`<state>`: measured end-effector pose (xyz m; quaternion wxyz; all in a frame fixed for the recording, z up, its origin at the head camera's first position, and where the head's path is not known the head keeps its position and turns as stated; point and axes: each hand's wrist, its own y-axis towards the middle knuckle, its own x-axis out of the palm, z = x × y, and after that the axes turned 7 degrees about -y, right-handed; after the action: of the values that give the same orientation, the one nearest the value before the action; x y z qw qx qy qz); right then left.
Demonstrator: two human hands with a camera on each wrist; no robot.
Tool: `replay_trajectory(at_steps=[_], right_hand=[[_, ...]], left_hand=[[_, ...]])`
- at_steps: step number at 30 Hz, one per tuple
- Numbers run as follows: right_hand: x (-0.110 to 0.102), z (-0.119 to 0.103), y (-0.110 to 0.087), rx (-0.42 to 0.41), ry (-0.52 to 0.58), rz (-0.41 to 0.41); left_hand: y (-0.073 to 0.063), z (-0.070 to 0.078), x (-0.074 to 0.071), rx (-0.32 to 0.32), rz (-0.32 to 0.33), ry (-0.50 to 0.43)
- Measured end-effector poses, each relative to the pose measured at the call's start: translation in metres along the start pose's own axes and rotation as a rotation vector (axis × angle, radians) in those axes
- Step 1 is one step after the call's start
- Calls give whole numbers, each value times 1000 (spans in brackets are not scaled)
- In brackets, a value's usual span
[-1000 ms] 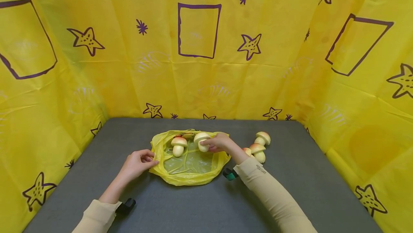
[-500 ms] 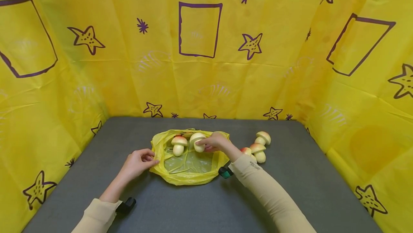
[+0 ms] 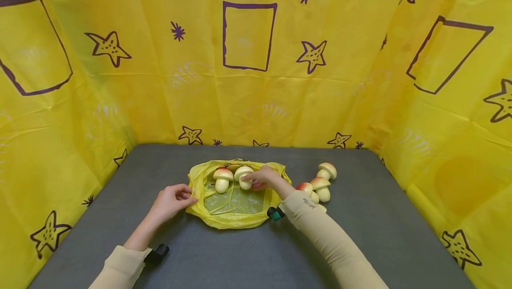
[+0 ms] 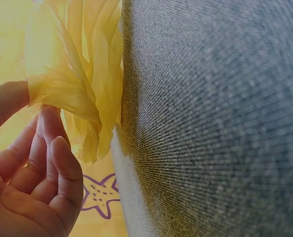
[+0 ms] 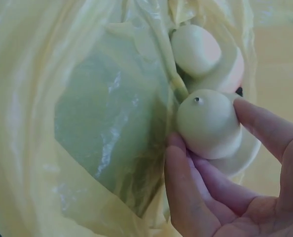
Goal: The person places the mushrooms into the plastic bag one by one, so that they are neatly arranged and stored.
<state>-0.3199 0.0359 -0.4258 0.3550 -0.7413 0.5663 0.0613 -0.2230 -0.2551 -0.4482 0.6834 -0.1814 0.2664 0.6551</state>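
While yellow cloth walls (image 3: 256,93), printed with purple stars and rectangular outlines, close in the back and both sides of the space, a dark grey table (image 3: 224,262) fills the floor of the scene, its surface finely textured in the left wrist view. Two forearms in a person's pale sleeves reach over it from the near edge; the right sleeve (image 3: 332,240) slants inward and covers part of the things beside it. A thin yellow plastic bag (image 3: 224,223) lies on the table between the hands, its mouth spread wide and facing up.

The left hand (image 3: 168,206) is at the bag's left rim, thumb and forefinger pinching the film, the other fingers bent. From the opposite side, the right hand (image 3: 270,181) crosses the right rim, hiding part of it, and grips a pale toy mushroom (image 3: 242,173) by its stem, thumb on one side and fingers on the other. That mushroom is within the bag's mouth, toward the back; whether it rests on the plastic I cannot tell. Just beside it, a red-capped mushroom (image 3: 222,181) lies in the bag. Right of the bag, more mushrooms (image 3: 321,188) lie clustered on the table, the nearest partly hidden by the sleeve. A black wrist mount (image 3: 157,255) shows by the left cuff.
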Motion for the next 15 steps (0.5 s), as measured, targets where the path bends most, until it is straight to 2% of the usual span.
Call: replay_trajectory(at_steps=[5,15], right_hand=[[3,1,3,18,19,9],[7,2,3,-7,37,-2]], left_hand=[[0,0,0,-2,-2,-10],[0,-2,1,-10,-1,1]])
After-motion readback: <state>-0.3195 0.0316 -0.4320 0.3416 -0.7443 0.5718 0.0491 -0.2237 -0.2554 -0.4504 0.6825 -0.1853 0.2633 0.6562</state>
